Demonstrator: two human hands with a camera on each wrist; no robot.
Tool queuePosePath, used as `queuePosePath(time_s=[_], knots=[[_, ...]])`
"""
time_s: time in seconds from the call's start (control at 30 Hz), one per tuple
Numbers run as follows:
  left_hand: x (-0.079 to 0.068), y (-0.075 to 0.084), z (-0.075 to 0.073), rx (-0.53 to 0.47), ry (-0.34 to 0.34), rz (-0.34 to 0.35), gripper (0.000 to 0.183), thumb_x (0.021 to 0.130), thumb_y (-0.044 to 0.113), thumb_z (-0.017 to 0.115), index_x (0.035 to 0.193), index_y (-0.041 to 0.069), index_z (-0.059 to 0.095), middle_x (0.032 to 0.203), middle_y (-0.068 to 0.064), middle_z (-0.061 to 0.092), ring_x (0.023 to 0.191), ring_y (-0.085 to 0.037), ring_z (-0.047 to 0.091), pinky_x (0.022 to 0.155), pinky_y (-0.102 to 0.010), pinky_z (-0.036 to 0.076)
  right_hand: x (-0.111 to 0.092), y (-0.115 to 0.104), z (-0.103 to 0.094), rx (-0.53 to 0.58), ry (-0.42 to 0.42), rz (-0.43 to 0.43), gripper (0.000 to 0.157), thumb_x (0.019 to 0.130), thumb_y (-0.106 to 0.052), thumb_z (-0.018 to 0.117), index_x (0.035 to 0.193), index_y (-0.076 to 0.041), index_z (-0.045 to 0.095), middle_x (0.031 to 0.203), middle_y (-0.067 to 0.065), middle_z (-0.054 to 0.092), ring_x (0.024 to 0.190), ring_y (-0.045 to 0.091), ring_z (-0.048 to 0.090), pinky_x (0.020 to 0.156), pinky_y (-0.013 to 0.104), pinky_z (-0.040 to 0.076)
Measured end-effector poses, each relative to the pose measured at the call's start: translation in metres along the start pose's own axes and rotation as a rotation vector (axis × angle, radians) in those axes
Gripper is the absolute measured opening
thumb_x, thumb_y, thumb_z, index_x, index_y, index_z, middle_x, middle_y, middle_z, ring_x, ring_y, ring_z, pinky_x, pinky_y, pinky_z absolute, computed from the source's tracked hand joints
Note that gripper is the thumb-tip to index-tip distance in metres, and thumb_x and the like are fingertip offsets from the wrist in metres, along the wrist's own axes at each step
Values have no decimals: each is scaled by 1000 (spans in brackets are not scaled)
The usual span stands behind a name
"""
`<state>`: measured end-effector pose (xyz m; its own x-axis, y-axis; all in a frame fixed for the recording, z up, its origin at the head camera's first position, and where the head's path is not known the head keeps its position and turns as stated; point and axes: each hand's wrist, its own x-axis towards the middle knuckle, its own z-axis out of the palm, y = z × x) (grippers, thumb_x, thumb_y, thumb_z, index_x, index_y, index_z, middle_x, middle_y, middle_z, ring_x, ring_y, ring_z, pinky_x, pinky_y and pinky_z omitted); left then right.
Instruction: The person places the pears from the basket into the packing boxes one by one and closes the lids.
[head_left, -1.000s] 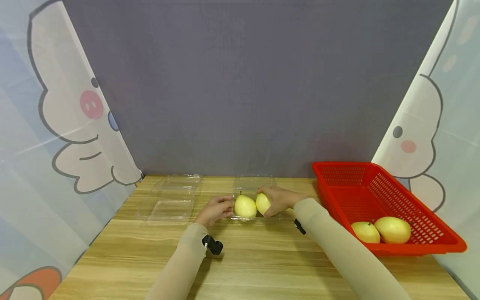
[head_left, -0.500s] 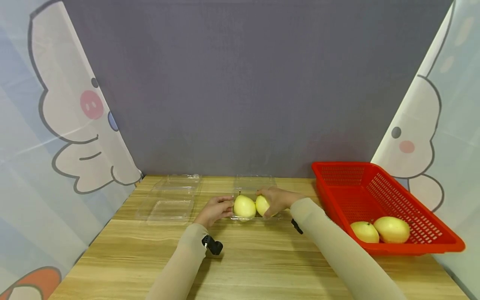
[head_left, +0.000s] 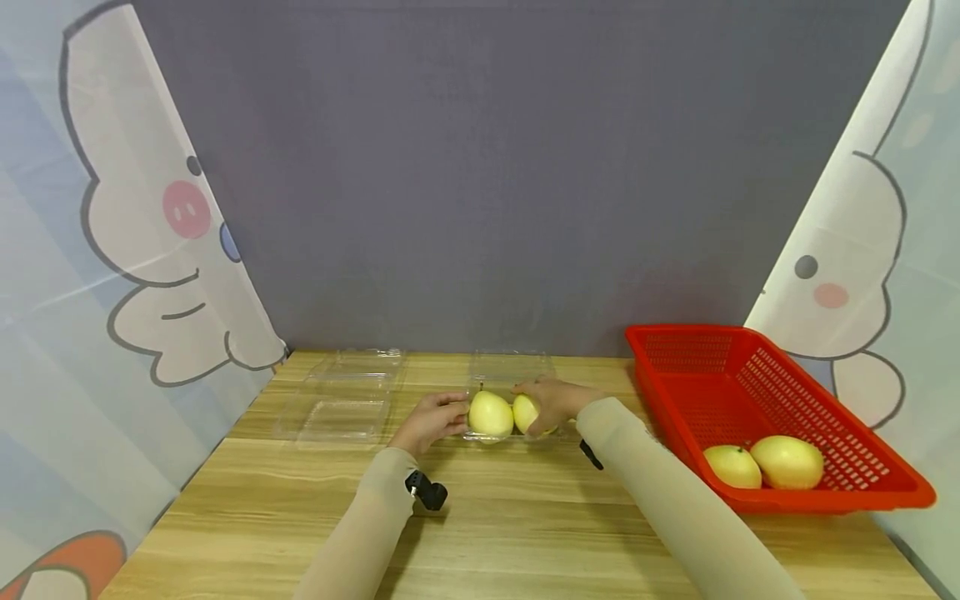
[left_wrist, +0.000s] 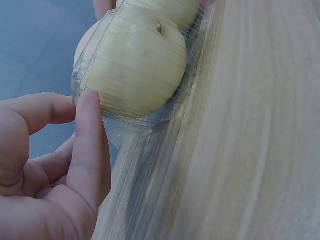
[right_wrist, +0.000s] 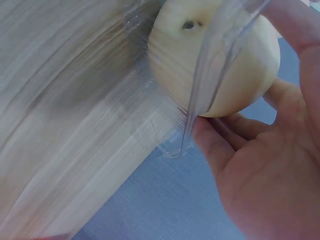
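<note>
A clear plastic clamshell container [head_left: 480,437] stands on the table with its lid [head_left: 512,365] open at the back. Two yellow pears sit side by side in its base. The left pear [head_left: 490,414] has its stem up. My left hand [head_left: 432,422] pinches the container's left rim [left_wrist: 80,82] between thumb and fingers, beside that pear. Over the right pear [head_left: 525,412], my right hand [head_left: 557,402] curls its fingers and thumb round the sides. In the right wrist view, the container's wall [right_wrist: 202,75] crosses in front of this pear [right_wrist: 172,55].
To the left lies another clear container [head_left: 342,417], opened out with nothing in it. A red plastic basket [head_left: 675,417] stands at the right, with two pears [head_left: 787,462] in its near end. A grey backdrop [head_left: 450,167] rises behind the wooden table [head_left: 487,533].
My right forearm has shifted slightly left while its hand stays at the right pear. The left hand and container hold nearly still.
</note>
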<state>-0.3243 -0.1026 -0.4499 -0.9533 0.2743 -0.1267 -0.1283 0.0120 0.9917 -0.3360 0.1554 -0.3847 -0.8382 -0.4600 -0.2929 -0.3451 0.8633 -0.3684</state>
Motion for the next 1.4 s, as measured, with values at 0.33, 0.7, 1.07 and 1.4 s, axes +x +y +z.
queuePosePath(time_s=[0.33,0.7,1.07,1.4], knots=[[0,0,1,2,-11,4,45,102,8,58,141,-10,47,118,-21,58,86,-16,64,80,-26,58,2,7,2,14,82,-66,80,79,-36,86,147,-15,50,149,19,41,132,37,42,94,52,50],[0,0,2,-11,-12,9,44,101,5,57,141,-11,47,115,-21,59,85,-16,64,80,-26,58,4,17,-1,130,170,-148,59,89,-37,78,136,-7,60,137,13,56,125,35,53,100,51,48],[0,-1,1,-21,-6,6,43,101,4,57,140,-12,47,115,-21,59,84,-15,65,80,-26,59,7,28,-3,284,366,-187,41,96,-25,70,128,0,64,122,13,64,110,30,60,93,48,53],[1,-2,0,-16,-16,11,45,102,5,56,141,-13,45,107,-16,58,85,-16,62,81,-27,58,9,41,2,336,533,-112,34,99,-23,63,126,-2,64,117,15,63,106,31,59,89,48,53]])
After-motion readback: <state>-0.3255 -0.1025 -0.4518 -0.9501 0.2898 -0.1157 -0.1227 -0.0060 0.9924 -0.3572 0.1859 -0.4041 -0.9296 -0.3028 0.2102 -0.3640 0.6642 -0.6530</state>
